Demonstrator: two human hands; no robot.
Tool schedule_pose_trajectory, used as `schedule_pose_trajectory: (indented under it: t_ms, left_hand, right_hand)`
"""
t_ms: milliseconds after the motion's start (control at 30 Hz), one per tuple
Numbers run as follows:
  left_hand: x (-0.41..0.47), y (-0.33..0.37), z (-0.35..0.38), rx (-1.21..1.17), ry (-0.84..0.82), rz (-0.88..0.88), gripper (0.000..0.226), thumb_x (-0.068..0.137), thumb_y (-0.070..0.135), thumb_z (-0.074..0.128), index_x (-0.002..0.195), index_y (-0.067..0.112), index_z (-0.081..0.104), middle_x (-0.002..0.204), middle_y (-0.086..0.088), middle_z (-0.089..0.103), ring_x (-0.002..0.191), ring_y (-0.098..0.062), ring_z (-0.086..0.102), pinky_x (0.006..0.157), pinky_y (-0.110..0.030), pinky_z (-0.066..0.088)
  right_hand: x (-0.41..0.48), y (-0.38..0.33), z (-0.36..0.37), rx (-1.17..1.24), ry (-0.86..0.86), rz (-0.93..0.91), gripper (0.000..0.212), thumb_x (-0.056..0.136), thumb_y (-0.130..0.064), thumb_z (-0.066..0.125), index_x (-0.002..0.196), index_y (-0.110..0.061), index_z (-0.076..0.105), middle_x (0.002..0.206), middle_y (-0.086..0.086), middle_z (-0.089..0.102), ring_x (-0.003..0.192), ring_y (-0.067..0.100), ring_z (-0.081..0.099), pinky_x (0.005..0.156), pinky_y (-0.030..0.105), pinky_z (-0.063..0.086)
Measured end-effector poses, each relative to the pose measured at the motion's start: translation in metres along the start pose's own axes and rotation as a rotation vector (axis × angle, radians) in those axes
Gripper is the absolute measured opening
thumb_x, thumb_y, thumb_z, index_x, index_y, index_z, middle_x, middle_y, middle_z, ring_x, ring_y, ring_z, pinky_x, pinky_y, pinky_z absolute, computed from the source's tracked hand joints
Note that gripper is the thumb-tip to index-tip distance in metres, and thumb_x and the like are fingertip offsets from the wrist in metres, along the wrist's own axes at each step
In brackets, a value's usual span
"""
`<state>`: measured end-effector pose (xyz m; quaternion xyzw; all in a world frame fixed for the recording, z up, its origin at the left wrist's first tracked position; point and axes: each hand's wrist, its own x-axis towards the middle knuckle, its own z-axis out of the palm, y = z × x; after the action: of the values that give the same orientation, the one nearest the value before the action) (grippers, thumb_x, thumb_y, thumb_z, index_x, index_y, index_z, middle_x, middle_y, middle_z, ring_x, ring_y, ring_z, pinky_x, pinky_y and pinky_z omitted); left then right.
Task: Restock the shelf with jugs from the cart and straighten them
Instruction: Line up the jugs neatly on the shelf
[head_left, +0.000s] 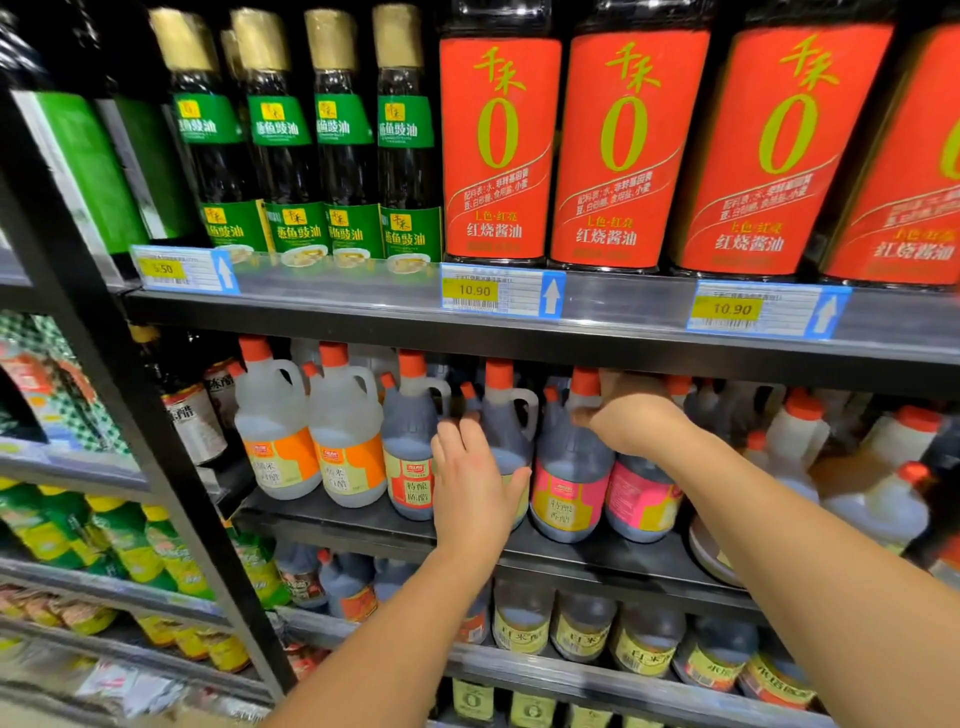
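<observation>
On the middle shelf (363, 525), front row of jugs (343, 436). Left hand (472, 483) flat, fingers (457, 439) straight, pressing the face of a dark jug (511, 423), apparently to square it with its neighbours. Right hand (636, 415) curled round the neck of the pink-labelled jug (569, 460) just beside, wrist bent under the upper shelf (623, 345), probably to turn its label forward.
</observation>
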<state>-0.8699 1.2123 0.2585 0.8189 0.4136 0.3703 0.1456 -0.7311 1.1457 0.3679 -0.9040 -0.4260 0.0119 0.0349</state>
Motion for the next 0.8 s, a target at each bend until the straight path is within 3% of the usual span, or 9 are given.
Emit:
schedule_pose_trajectory:
  t_ms: [100, 200, 267, 367, 467, 667, 733, 800]
  left_hand:
    - [0.000, -0.002, 0.001, 0.006, 0.014, -0.004, 0.056, 0.076, 0.033, 0.082, 0.108, 0.005, 0.044, 0.111, -0.010, 0.041, 0.108, -0.028, 0.040, 0.088, -0.034, 0.040]
    - [0.000, -0.004, 0.001, 0.008, 0.035, 0.008, 0.054, 0.076, 0.032, 0.082, 0.106, 0.006, 0.045, 0.109, -0.009, 0.041, 0.105, -0.027, 0.041, 0.087, -0.035, 0.043]
    - [-0.001, -0.004, 0.001, 0.011, 0.045, 0.019, 0.053, 0.076, 0.031, 0.082, 0.105, 0.006, 0.046, 0.107, -0.009, 0.042, 0.103, -0.028, 0.042, 0.085, -0.036, 0.045]
    - [-0.002, -0.005, 0.002, 0.016, 0.050, 0.020, 0.054, 0.075, 0.030, 0.083, 0.107, 0.004, 0.047, 0.107, -0.010, 0.043, 0.102, -0.028, 0.044, 0.083, -0.037, 0.047]
    - [-0.003, -0.007, 0.004, 0.008, 0.056, 0.016, 0.057, 0.075, 0.030, 0.083, 0.112, 0.003, 0.048, 0.109, -0.011, 0.043, 0.103, -0.030, 0.045, 0.083, -0.038, 0.048]
    - [-0.003, -0.006, 0.004, -0.006, 0.046, -0.005, 0.064, 0.074, 0.033, 0.084, 0.117, 0.002, 0.049, 0.109, -0.012, 0.044, 0.104, -0.032, 0.048, 0.084, -0.040, 0.049]
    - [-0.006, -0.004, 0.002, 0.013, 0.048, -0.010, 0.071, 0.073, 0.039, 0.083, 0.123, 0.002, 0.048, 0.115, -0.013, 0.044, 0.107, -0.033, 0.048, 0.087, -0.041, 0.049]
    - [-0.010, -0.001, 0.002, 0.053, 0.084, 0.005, 0.078, 0.073, 0.043, 0.083, 0.129, 0.002, 0.047, 0.125, -0.016, 0.045, 0.115, -0.035, 0.047, 0.093, -0.043, 0.048]
  right_hand:
    - [-0.005, -0.001, -0.004, 0.010, -0.052, -0.015, 0.041, 0.101, -0.035, 0.041, 0.131, -0.008, 0.049, 0.130, 0.017, 0.054, 0.115, 0.031, 0.053, 0.087, 0.029, 0.039]
    - [-0.007, 0.001, -0.006, 0.027, -0.122, -0.032, 0.026, 0.103, -0.027, 0.039, 0.113, -0.009, 0.054, 0.119, 0.017, 0.057, 0.102, 0.028, 0.053, 0.081, 0.029, 0.038]
    - [-0.008, 0.000, -0.006, 0.045, -0.140, -0.025, 0.026, 0.101, -0.021, 0.042, 0.113, -0.005, 0.058, 0.115, 0.017, 0.060, 0.102, 0.029, 0.056, 0.080, 0.031, 0.041]
    - [-0.012, 0.001, -0.004, 0.093, -0.079, -0.014, 0.028, 0.098, -0.019, 0.047, 0.119, -0.003, 0.057, 0.116, 0.018, 0.062, 0.105, 0.032, 0.060, 0.078, 0.031, 0.045]
    - [-0.015, 0.003, 0.000, 0.154, -0.030, -0.036, 0.028, 0.098, -0.022, 0.048, 0.112, 0.000, 0.059, 0.106, 0.020, 0.064, 0.098, 0.034, 0.061, 0.071, 0.031, 0.043]
    - [-0.020, 0.004, 0.007, 0.256, 0.093, -0.064, 0.021, 0.096, -0.021, 0.052, 0.099, 0.000, 0.056, 0.101, 0.021, 0.062, 0.093, 0.034, 0.059, 0.072, 0.032, 0.044]
    - [-0.024, 0.006, 0.012, 0.284, 0.129, -0.076, 0.025, 0.094, -0.021, 0.054, 0.106, 0.001, 0.057, 0.101, 0.021, 0.062, 0.093, 0.035, 0.059, 0.077, 0.036, 0.049]
    - [-0.030, 0.013, 0.016, 0.318, 0.194, -0.082, 0.027, 0.092, -0.021, 0.057, 0.109, 0.000, 0.057, 0.094, 0.018, 0.063, 0.088, 0.035, 0.059, 0.072, 0.037, 0.049]
